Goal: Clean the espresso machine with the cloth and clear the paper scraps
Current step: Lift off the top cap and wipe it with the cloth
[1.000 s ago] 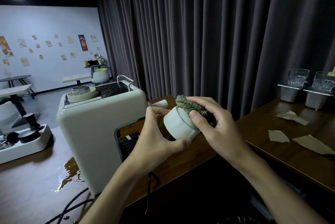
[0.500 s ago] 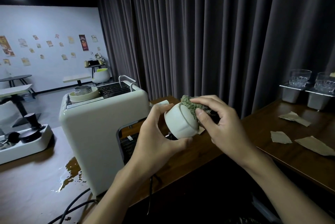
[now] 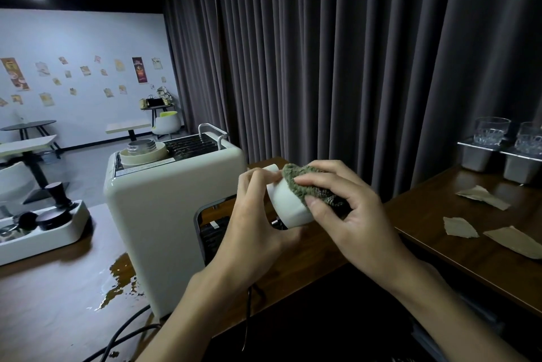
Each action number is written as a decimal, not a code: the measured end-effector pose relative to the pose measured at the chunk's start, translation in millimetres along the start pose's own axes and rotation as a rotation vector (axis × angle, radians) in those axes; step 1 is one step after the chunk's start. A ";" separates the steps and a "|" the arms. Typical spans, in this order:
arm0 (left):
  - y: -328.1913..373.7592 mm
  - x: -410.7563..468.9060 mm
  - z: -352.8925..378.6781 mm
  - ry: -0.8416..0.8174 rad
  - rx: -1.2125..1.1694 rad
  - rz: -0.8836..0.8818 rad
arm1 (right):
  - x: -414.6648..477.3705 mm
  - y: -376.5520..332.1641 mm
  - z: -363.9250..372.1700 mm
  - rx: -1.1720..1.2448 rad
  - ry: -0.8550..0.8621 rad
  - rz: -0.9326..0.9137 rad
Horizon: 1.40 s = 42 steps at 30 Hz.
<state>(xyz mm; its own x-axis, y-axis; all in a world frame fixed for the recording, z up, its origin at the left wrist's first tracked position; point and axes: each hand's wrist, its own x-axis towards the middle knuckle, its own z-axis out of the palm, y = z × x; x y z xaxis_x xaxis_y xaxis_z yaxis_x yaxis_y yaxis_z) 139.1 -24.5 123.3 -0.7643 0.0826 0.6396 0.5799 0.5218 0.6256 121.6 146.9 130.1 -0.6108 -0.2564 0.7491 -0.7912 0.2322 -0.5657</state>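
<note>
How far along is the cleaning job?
Nothing looks finished yet. In hand: the left hand holds a white cup-shaped part while the right hand holds the green cloth against it. Left: three paper scraps lie on the counter, and a puddle sits beside the espresso machine.

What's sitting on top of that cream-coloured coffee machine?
On the cream boxy espresso machine sits a round cream dish holding a ridged metal cylinder, beside a dark slatted grille with a bent metal rail. The dish's inside is hidden.

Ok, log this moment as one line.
left hand grips white cylindrical part | right hand holds green knitted cloth against it | brown paper scraps on wooden counter
</note>
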 end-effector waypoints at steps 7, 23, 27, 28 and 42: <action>1.9 -4.0 -3.2 -0.057 -0.017 -0.019 | 8.9 0.3 -1.1 -0.045 -0.026 0.014; -1.0 1.2 -9.7 -0.174 -0.116 -0.055 | 1.1 6.3 7.3 0.260 0.051 0.146; 6.8 2.4 -18.2 -0.273 -0.500 -0.171 | -0.8 3.5 4.7 0.277 0.054 0.136; 6.5 2.7 -19.6 -0.277 -0.552 -0.193 | -0.4 2.9 3.8 0.278 0.038 0.132; 2.2 11.1 -29.6 -0.150 -0.333 -0.151 | 1.1 -6.2 5.2 -0.206 -0.019 -0.134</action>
<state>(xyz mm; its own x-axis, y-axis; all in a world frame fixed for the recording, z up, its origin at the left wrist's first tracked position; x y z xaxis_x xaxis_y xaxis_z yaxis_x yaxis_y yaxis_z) 140.3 -47.5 145.0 -0.8664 0.1620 0.4724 0.4988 0.2355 0.8341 125.7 140.3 132.6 -0.5028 -0.3151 0.8049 -0.8439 0.3806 -0.3782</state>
